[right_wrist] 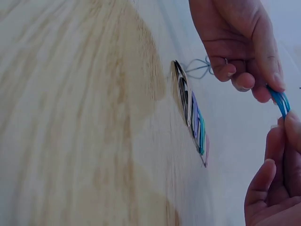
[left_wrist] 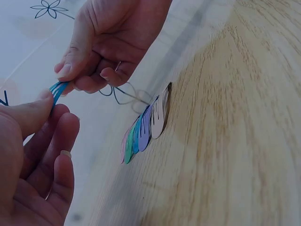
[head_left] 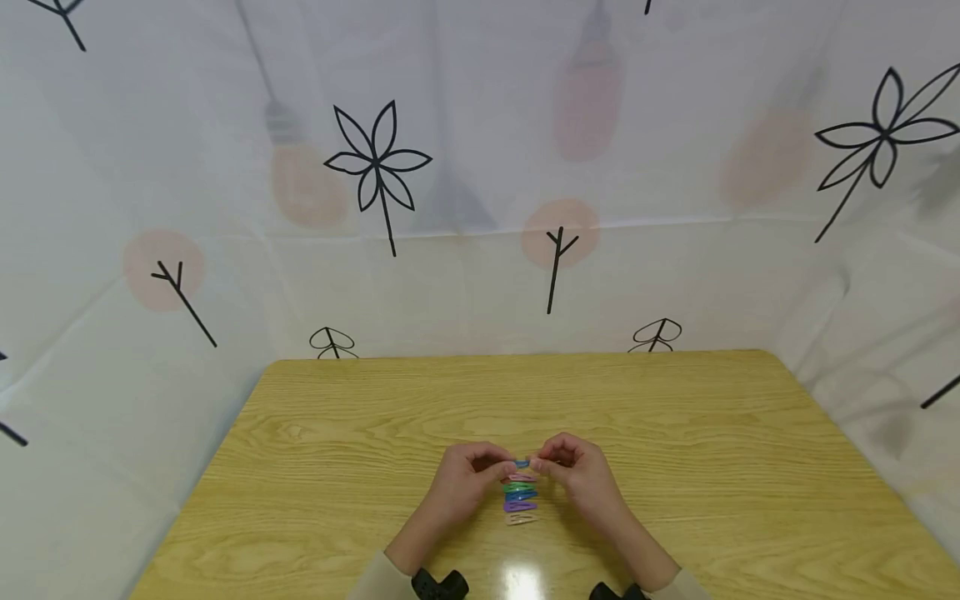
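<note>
A blue snap hair clip (left_wrist: 58,90) is held up between both hands, above the table. My left hand (head_left: 467,477) pinches one end of it between thumb and forefinger. The other end is pinched by my right hand (head_left: 581,473). Below the hands, several more snap clips lie in a column on the table: a pink clip (head_left: 522,477) at the far end, then a green clip (head_left: 517,487), another blue clip (head_left: 521,496), a purple clip (head_left: 520,507) and a beige clip (head_left: 521,519) nearest me.
The wood-grained table (head_left: 337,467) runs back to a white cloth backdrop (head_left: 465,292) printed with black plant drawings. Dark wrist devices (head_left: 441,585) sit on both forearms at the bottom of the head view. A bright light reflection shows on the tabletop near me.
</note>
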### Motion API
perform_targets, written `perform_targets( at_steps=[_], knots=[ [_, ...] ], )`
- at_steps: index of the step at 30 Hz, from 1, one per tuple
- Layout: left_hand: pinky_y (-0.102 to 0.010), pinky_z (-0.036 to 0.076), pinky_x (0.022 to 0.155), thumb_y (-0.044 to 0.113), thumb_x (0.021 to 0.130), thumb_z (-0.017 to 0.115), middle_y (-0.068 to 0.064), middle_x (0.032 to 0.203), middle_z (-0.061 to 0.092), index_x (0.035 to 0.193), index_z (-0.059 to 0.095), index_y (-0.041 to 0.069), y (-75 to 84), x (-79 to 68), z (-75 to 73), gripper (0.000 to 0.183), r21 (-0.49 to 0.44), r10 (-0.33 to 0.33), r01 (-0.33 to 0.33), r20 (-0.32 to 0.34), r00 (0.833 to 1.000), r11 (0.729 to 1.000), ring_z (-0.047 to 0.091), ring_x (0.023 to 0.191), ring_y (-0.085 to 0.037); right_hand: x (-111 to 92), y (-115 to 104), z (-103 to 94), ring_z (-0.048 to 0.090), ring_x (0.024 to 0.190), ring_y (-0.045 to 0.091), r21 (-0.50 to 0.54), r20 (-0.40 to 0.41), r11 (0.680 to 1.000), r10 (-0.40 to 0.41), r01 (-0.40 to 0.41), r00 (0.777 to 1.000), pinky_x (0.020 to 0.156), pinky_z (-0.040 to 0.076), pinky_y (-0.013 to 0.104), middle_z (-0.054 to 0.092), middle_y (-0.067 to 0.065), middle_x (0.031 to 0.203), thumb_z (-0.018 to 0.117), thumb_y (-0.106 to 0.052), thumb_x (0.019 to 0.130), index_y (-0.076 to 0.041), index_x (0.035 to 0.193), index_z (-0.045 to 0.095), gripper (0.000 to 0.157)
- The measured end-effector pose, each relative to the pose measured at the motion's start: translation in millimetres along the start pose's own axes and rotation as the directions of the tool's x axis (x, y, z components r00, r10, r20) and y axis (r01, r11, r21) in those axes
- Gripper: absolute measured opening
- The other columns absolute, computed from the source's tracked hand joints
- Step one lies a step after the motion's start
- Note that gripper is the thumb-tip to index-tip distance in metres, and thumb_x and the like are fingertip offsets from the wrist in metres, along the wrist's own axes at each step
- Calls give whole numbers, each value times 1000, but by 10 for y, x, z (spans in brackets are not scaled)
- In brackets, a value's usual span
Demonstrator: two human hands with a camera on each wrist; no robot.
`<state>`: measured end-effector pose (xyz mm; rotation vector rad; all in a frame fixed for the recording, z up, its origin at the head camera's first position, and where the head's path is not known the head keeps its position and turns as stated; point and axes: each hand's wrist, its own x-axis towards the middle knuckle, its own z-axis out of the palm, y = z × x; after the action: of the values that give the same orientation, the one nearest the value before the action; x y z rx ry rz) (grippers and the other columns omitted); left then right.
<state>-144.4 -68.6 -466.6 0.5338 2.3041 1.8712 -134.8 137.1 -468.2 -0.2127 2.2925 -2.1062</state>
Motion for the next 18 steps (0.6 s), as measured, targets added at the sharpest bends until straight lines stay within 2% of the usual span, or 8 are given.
perform_targets(
  at_steps=[4, 8, 12, 18],
  knots=[
    [-39, 57, 72, 8, 94, 69, -6, 92, 73, 98, 76, 6, -24, 6, -15, 8, 20, 4, -3, -23, 1000, 1000, 70, 79, -28, 16, 26, 7, 67, 85, 19, -13, -23, 1000, 8, -9, 1000, 76, 53, 28, 70, 13, 91, 76, -3, 86, 3, 91, 67, 13],
    [-28, 53, 69, 16, 93, 72, 2, 89, 72, 103, 76, 9, -95, 27, -32, 13, 97, 13, -9, -37, 999, 995, 66, 76, -15, 40, 69, 11, 66, 84, 19, -67, -23, 998, 10, -12, 1000, 75, 53, 28, 70, 11, 90, 75, -2, 87, 1, 92, 70, 8],
    [-26, 50, 69, 19, 93, 73, 6, 84, 69, 104, 74, 10, -173, 61, -38, 14, 181, 25, -17, -42, 999, 983, 61, 75, -10, 74, 92, 18, 66, 82, 18, -173, -11, 985, 22, -23, 1000, 73, 52, 26, 71, 6, 88, 75, -1, 86, -3, 91, 73, 5],
    [-26, 50, 69, 21, 92, 74, 11, 81, 68, 95, 74, 16, -259, 117, -42, 5, 270, 31, -20, -35, 999, 963, 60, 74, -7, 108, 91, 22, 65, 88, 16, -303, 0, 952, 54, -51, 999, 78, 51, 29, 72, 2, 90, 75, -2, 86, -6, 90, 76, 6]
  ],
)
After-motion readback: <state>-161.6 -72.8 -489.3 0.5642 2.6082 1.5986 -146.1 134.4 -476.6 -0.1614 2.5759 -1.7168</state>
